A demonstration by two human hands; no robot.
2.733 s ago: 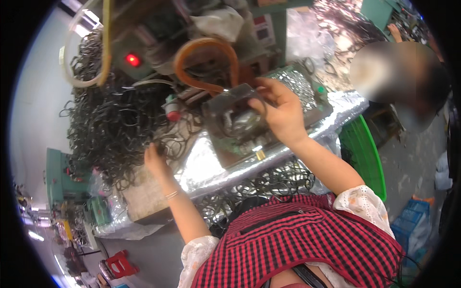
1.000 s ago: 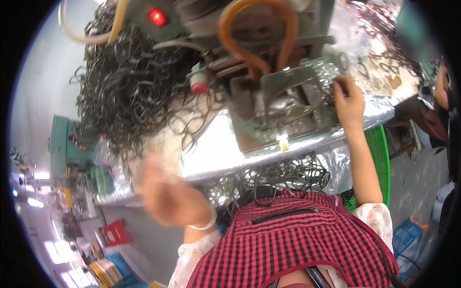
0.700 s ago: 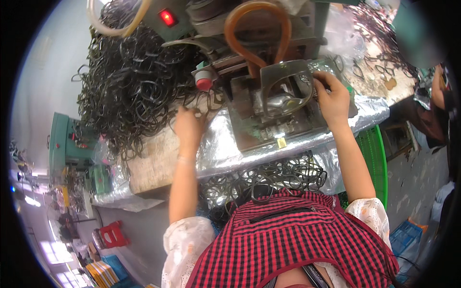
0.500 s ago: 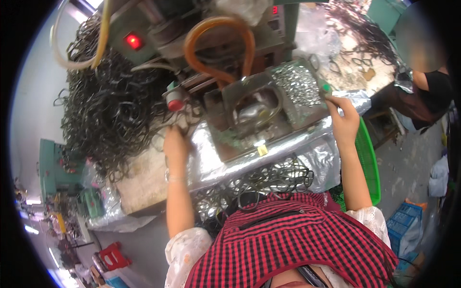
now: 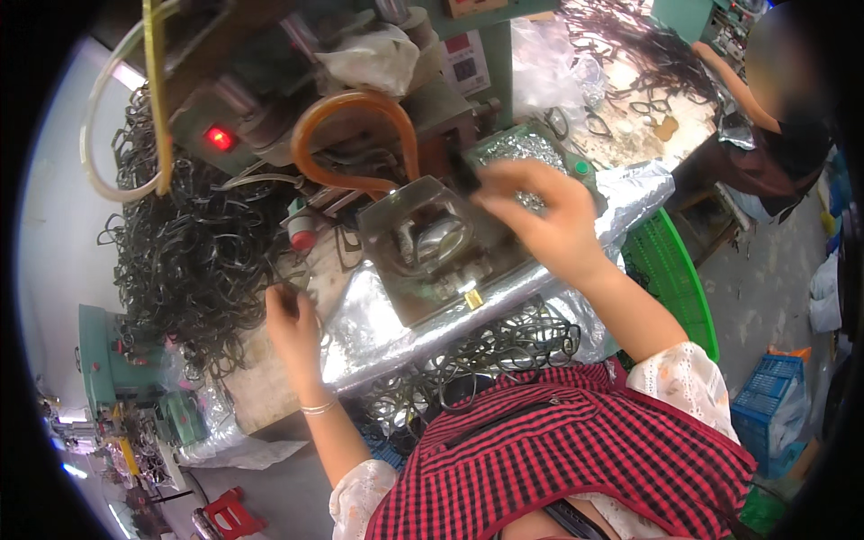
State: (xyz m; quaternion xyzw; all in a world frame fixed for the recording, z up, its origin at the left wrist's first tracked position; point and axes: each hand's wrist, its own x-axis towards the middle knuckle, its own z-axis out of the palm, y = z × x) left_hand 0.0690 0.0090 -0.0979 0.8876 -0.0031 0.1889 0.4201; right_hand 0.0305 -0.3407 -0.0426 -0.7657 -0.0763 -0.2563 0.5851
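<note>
My right hand (image 5: 551, 216) is over the right part of a metal mould (image 5: 387, 261) on the press. Its fingers and thumb are closed at a small dark block (image 5: 465, 171), smeared by motion. A frame-shaped hollow with a shiny floor shows in the mould. My left hand (image 5: 293, 335) rests low at the worktop's edge, beside a big heap of black eyeglass-like frames (image 5: 189, 234). Its fingers are curled round something dark that I cannot make out.
A green press with a red light (image 5: 219, 138) and an orange hose (image 5: 301, 126) stands ahead. Beside it is a red button (image 5: 302, 239). Silver foil (image 5: 369, 346) covers the worktop's front edge. More black frames (image 5: 504, 346) lie at my lap. A green basket (image 5: 670, 270) and another person (image 5: 765, 162) are at right.
My right hand has left the green button and moved in over the mould, with a dark block at its fingers. My left hand has shifted down and left, and the view has turned slightly.
</note>
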